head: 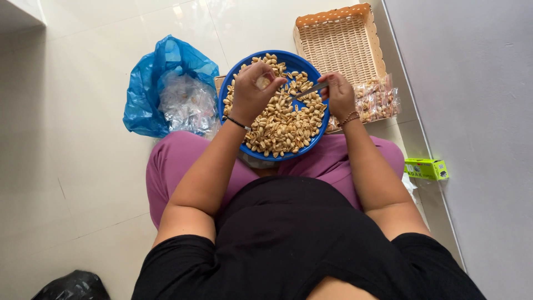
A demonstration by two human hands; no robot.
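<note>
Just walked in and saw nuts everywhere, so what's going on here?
A person sits on the tiled floor with a blue bowl of peanuts on their lap. The left hand holds a small clear packet over the bowl, and the right hand holds a metal spoon. Filled packets lie in a wicker basket nearby, and a blue plastic bag sits alongside.

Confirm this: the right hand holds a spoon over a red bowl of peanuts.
Wrong colour. The head view shows the right hand holding the spoon over a blue bowl of peanuts, not a red one.
</note>
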